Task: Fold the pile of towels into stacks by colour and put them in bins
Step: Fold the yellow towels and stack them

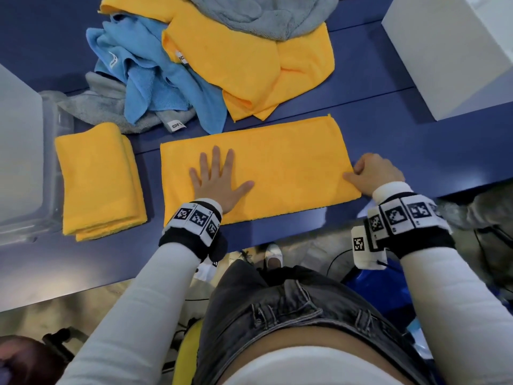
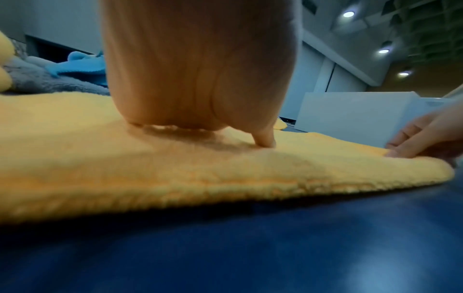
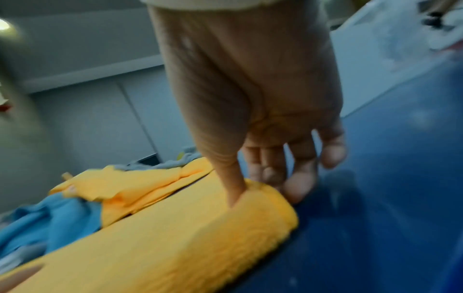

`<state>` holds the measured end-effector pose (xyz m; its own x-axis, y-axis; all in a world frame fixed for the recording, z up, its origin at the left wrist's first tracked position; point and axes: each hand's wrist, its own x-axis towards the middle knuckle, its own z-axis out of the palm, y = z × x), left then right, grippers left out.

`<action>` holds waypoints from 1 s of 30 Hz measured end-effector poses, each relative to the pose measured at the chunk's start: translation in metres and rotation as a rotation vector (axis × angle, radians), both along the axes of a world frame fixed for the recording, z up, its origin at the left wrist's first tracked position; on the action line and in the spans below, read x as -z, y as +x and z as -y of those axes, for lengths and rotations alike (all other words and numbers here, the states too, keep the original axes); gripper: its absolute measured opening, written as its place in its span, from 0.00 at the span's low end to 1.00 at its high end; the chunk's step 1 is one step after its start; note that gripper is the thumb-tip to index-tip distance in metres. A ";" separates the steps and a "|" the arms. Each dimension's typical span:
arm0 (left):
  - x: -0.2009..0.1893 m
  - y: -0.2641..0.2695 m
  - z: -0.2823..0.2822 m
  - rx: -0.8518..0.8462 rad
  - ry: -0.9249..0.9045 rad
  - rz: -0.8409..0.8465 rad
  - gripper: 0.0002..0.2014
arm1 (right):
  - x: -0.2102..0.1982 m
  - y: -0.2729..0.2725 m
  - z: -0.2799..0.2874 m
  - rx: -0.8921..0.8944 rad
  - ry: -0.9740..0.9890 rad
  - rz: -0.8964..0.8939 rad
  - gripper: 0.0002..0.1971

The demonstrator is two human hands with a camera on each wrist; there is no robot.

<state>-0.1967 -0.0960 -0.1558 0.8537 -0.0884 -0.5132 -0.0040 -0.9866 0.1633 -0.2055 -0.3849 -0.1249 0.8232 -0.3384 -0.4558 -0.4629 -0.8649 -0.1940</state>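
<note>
A yellow towel [image 1: 280,162], folded into a long strip, lies flat on the blue table in front of me. My left hand [image 1: 219,179] presses on its left part, palm down with fingers spread. My right hand [image 1: 369,173] pinches the strip's right end, thumb on top and fingers curled under the edge [image 3: 270,190]. In the left wrist view the left hand [image 2: 200,79] rests on the towel [image 2: 175,170]. A folded yellow towel stack [image 1: 100,182] lies to the left. Behind is the pile: blue towel [image 1: 150,76], yellow towels [image 1: 249,68], grey towels [image 1: 266,15].
A clear plastic bin [image 1: 22,151] stands at the left table edge, beside the folded stack. A white bin [image 1: 455,51] stands at the far right. The near table edge [image 1: 291,234] runs just under my wrists.
</note>
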 end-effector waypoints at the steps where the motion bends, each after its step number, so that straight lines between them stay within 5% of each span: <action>1: -0.001 -0.001 0.002 0.007 0.007 -0.014 0.41 | -0.003 0.001 -0.010 -0.054 -0.131 0.083 0.13; 4: -0.001 0.000 0.007 0.020 0.014 -0.013 0.41 | -0.007 0.009 -0.065 -0.328 -0.171 0.280 0.20; 7: 0.003 0.000 0.008 0.017 0.003 0.034 0.41 | 0.016 0.007 -0.116 -0.651 -0.089 0.202 0.24; 10: 0.007 -0.003 0.000 0.010 -0.008 0.074 0.40 | 0.040 0.003 -0.111 -0.721 -0.077 0.157 0.28; 18: 0.011 -0.009 -0.015 -0.103 -0.011 0.135 0.41 | 0.052 -0.004 -0.040 -0.459 -0.117 0.212 0.28; 24: 0.009 -0.005 -0.010 -0.181 -0.025 0.136 0.42 | 0.038 0.029 -0.038 -0.497 -0.020 0.175 0.26; 30: -0.002 -0.004 -0.002 -0.139 0.013 0.137 0.49 | 0.020 0.033 -0.038 -0.138 0.004 0.231 0.29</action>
